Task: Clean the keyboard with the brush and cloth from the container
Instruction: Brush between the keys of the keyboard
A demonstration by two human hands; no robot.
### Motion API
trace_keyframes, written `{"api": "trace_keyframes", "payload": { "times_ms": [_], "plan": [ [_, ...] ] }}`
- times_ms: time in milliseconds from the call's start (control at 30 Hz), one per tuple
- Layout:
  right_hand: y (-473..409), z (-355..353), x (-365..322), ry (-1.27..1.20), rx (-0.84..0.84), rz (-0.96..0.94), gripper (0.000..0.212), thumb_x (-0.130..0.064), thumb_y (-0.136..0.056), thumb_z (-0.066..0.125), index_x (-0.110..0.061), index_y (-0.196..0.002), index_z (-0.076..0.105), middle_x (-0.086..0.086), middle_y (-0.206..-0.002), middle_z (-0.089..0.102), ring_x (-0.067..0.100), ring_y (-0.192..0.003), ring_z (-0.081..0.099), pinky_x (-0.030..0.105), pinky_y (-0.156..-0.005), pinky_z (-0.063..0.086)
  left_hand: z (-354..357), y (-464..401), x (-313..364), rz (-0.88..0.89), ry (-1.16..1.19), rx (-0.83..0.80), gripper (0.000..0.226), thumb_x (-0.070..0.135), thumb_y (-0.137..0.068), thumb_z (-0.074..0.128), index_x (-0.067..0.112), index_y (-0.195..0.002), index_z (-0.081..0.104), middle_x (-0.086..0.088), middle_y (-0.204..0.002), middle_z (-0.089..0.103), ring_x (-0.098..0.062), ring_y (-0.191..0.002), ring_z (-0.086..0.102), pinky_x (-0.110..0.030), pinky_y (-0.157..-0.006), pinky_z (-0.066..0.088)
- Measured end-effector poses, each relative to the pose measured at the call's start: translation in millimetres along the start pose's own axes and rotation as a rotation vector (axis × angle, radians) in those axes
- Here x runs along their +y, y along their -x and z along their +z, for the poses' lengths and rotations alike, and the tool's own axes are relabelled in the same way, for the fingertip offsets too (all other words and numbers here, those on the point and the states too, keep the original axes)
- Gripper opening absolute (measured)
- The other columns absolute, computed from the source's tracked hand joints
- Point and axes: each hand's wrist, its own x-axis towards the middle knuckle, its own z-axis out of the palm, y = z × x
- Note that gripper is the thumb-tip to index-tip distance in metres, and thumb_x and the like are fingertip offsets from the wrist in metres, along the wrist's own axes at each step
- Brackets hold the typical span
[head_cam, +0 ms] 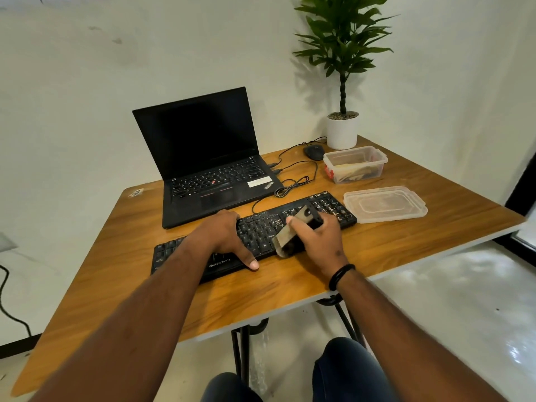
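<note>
Right now two bare hands are working at one long black plastic keyboard (255, 236) that is lying on one brown wooden table (391, 245). One left hand (226, 237) is resting on the middle of the keyboard, with its fingers spread flat over the keys and its thumb reaching down past the near edge onto the wood. One right hand (322, 242) is holding one flat brush with a black handle and pale bristles (293, 232), with its fingers curled tight around it. The brush is lying tilted across the right half of the keyboard, and its bristle end is sitting at the near edge of the keys. One black band (340, 275) is sitting around the right wrist. Behind the keyboard, one open black laptop (208, 161) is standing with a dark screen. To the right, one clear plastic container (355, 163) is sitting open, with some things inside that I cannot tell apart. One clear flat lid (384, 203) is lying just beside the right end of the keyboard. One dark mouse (314, 152) is sitting near one green plant in a white pot (342, 132) at the far corner.
</note>
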Motion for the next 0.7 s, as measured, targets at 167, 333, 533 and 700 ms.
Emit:
{"api": "trace_keyframes", "payload": {
  "times_ms": [167,333,533,700],
  "plan": [
    [-3.6,1.1,4.1,0.034,0.231,-0.003,0.014,-0.023,-0.088,0.071,-0.012,-0.079,0.072,-0.002,-0.076,0.073,0.008,-0.075,0.07,0.027,-0.07,0.058,0.2,0.3,0.5,0.0,0.015,0.006,0.127,0.051,-0.046,0.097,0.016,-0.151,0.034,-0.005,-0.15,0.039,-0.028,-0.134,0.043,-0.041,-0.107,0.041],
    [-12.3,-12.4,1.3,0.069,0.06,0.004,0.014,-0.021,-0.088,0.072,-0.018,-0.074,0.072,-0.007,-0.073,0.072,0.001,-0.071,0.067,0.016,-0.068,0.049,0.7,0.3,0.2,-0.003,0.026,0.002,0.127,0.05,-0.046,0.097,0.016,-0.151,0.034,-0.005,-0.15,0.039,-0.028,-0.133,0.043,-0.042,-0.108,0.041],
    [-19.2,-1.1,-21.6,0.329,-0.192,-0.045,0.02,-0.028,-0.088,0.071,-0.016,-0.073,0.066,-0.005,-0.074,0.067,0.003,-0.07,0.062,0.013,-0.062,0.046,0.1,-1.2,1.1,-0.015,0.014,-0.001,0.127,0.051,-0.043,0.097,0.018,-0.149,0.037,-0.004,-0.147,0.042,-0.027,-0.13,0.045,-0.043,-0.106,0.044],
    [-27.4,8.2,-30.1,0.439,-0.179,-0.075,0.027,-0.032,-0.089,0.069,-0.019,-0.067,0.06,-0.004,-0.067,0.062,0.0,-0.06,0.058,0.013,-0.055,0.043,1.2,-0.6,1.0,-0.007,0.025,0.019,0.12,0.049,-0.043,0.098,0.018,-0.145,0.042,-0.003,-0.142,0.045,-0.026,-0.126,0.048,-0.039,-0.101,0.045]
  ]
}}
